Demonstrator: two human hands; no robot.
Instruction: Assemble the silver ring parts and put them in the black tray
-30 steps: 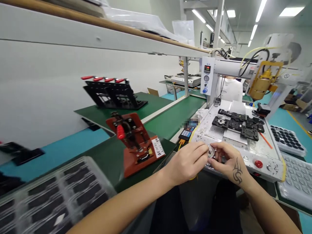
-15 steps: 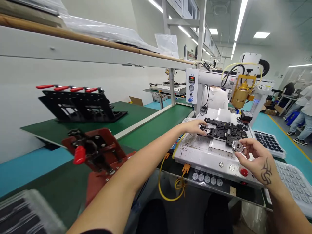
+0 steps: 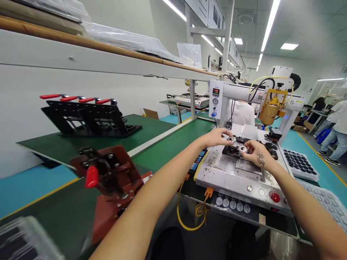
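Observation:
Both arms reach out over a white machine table [image 3: 230, 173] that carries a row of black fixtures [image 3: 230, 151]. My left hand [image 3: 217, 137] pinches a small silver round part [image 3: 231, 139] just above the left fixture. My right hand [image 3: 255, 153], tattooed on its back, pinches a second silver round part [image 3: 242, 148] right beside it, over the same fixture. The two hands almost touch. A yellow dispensing head [image 3: 269, 110] hangs on the gantry behind them.
A green conveyor belt [image 3: 176, 142] runs along the left with a red clamp jig [image 3: 108, 180] and a black jig [image 3: 86, 119]. Trays of round parts [image 3: 299, 162] lie to the right. A red button [image 3: 274, 197] sits on the machine's front. People stand at the far right [image 3: 334, 126].
My right hand has carried its silver part forward from the table's front edge to the left fixture. My left hand has lifted a silver part off that fixture. The view has shifted a little.

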